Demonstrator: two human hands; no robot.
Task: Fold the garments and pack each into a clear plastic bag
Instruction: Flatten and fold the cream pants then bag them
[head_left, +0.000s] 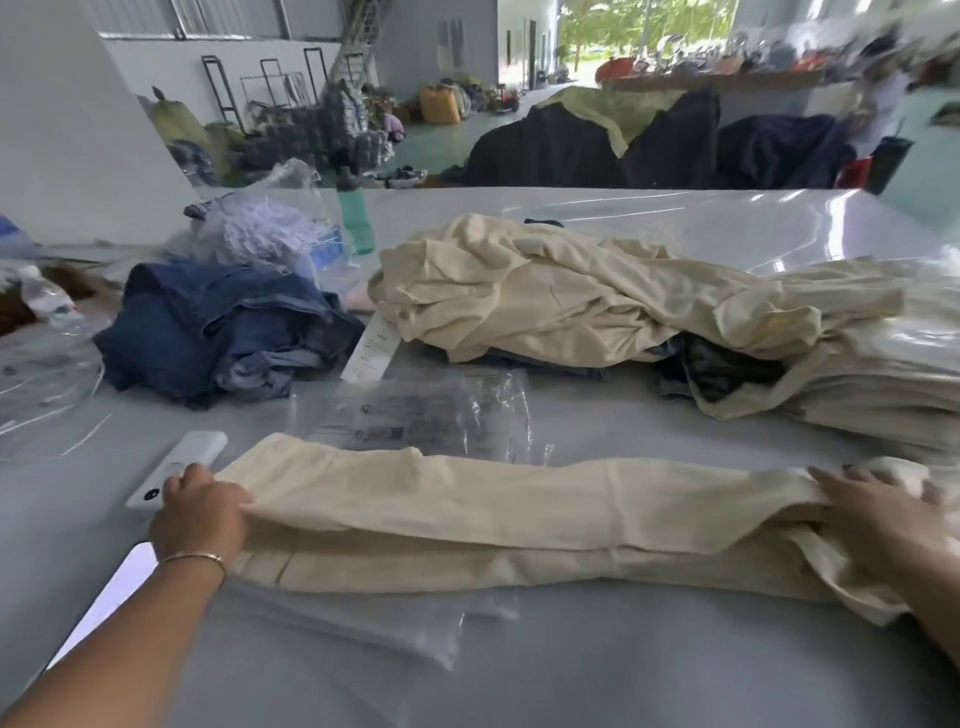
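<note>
We see a flat clear plastic bag (415, 415) lying on the grey bench (623, 675) at the centre of the frame, with printed marks on it and nothing inside that we can make out; a second clear bag (374, 623) lies flat at lower centre, partly under the near edge of the cream garment (519, 509), and it too looks unfilled. At the upper left a crumpled plastic bag (270, 228) holds white, tangled pieces we cannot identify, and a teal bottle (356, 213) stands upright just beside it. At the right edge a stack of bagged cream garments (883, 384) sits under shiny plastic. The cream garment is stretched in a long folded band across the lower middle of the frame, one layer lapped over another, fairly smooth with soft creases. Our left hand (200, 514) grips its left end, fingers curled round the folded edge. Our right hand (883, 514) lies flat on the right end, fingers straight and pressing down. Behind it, a loose heap of cream cloth (571, 291) covers darker pieces, and a pile of blue denim (218, 327) sits at centre left. A white remote-like device (176, 467) lies just beside the left hand.
</note>
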